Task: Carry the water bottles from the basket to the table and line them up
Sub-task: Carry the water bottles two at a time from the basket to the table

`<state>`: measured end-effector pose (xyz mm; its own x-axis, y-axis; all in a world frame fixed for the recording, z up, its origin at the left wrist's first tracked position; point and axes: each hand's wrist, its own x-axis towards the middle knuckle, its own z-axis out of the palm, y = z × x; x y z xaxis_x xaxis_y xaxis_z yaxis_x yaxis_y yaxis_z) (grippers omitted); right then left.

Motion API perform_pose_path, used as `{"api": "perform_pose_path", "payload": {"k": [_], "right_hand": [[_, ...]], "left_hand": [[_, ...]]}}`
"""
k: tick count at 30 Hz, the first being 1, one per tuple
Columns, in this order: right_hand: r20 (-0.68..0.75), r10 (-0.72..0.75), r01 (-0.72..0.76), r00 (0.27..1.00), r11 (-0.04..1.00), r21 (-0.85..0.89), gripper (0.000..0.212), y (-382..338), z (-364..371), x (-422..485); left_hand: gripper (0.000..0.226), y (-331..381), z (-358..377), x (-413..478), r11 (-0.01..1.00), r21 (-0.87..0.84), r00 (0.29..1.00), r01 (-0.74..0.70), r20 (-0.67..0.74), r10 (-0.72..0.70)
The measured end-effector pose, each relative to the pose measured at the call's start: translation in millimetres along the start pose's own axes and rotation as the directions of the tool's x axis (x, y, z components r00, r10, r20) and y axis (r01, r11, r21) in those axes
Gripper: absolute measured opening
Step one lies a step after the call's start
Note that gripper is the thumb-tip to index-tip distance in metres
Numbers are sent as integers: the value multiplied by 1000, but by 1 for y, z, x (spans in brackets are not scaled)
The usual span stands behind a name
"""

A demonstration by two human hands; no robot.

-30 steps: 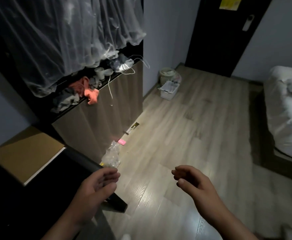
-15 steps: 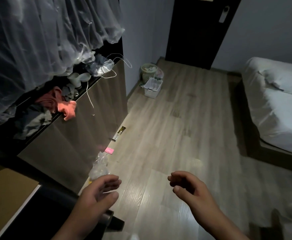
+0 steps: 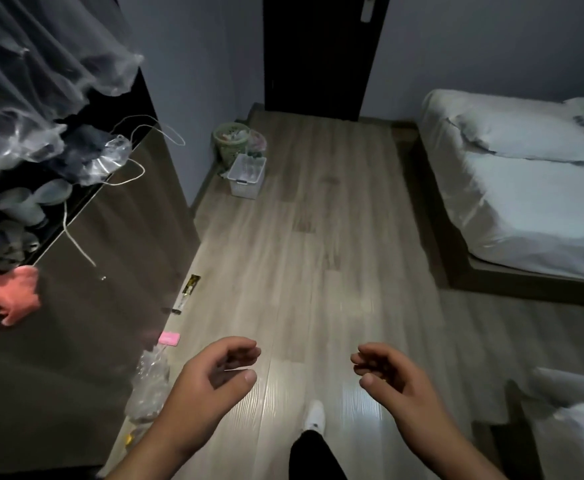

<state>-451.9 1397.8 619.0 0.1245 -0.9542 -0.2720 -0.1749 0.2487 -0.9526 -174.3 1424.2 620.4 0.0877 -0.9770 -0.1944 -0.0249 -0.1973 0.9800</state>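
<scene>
A white bed (image 3: 525, 209) (pillow (image 3: 522, 136) on top) stands opposite a cabinet (image 3: 110, 271) with pink cloth (image 3: 10, 299) hanging.

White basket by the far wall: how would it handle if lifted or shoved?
The white basket looks like thin plastic: probably light itself, rim may flex under a one-handed lift. Something pale seems to fill it, too blurred to identify, so possibly heavy. Low and flat on the smooth wood floor: a shove likely slides it, not tips it.

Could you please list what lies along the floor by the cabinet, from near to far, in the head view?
Nearest first: clear plastic bag, small pink item, dark wrapper, white basket, green bin.
</scene>
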Motion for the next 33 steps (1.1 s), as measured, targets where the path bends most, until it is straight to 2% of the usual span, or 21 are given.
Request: {"api": "perform_pose_path", "payload": {"k": [6,10,13,16,20,21,24,27,31,33], "right_hand": [[33,10,-12,999,999,38,33,-20,-35,99],[93,3,-7,996,999,40,31,-43,-47,155],[144,3,-7,990,1000,27,34,-56,-46,191],[196,-7,2,981,1000,24,34,-66,-38,222],[260,-3,2,966,1000,2,34,-80,-28,266],[265,-3,4,964,1000,-3,34,-83,-26,278],[249,-1,-2,969,1000,10,32,-96,-23,318],[249,-15,14,968,1000,7,33,-110,-23,363],[185,-22,18,982,1000,22,27,-132,-29,428],[133,-28,23,991,999,41,27,-144,-36,457]], "left_hand": [[44,29,28,94,1000,-30,999,-5,-39,4],[57,49,33,135,997,-52,993,-51,-113,45],[55,52,26,158,997,-50,986,-55,-160,46],[69,53,12,178,997,-54,981,-48,-189,38],[66,53,-6,211,998,-59,973,-16,-230,2],[61,51,-10,222,998,-59,970,-19,-244,4],[22,50,-16,264,996,-91,963,-6,-271,-19],[28,53,-18,312,997,-74,965,-2,-262,-18],[55,73,-19,388,997,-74,976,-1,-219,-16],[53,82,-16,427,997,-82,984,0,-177,-15]]}}
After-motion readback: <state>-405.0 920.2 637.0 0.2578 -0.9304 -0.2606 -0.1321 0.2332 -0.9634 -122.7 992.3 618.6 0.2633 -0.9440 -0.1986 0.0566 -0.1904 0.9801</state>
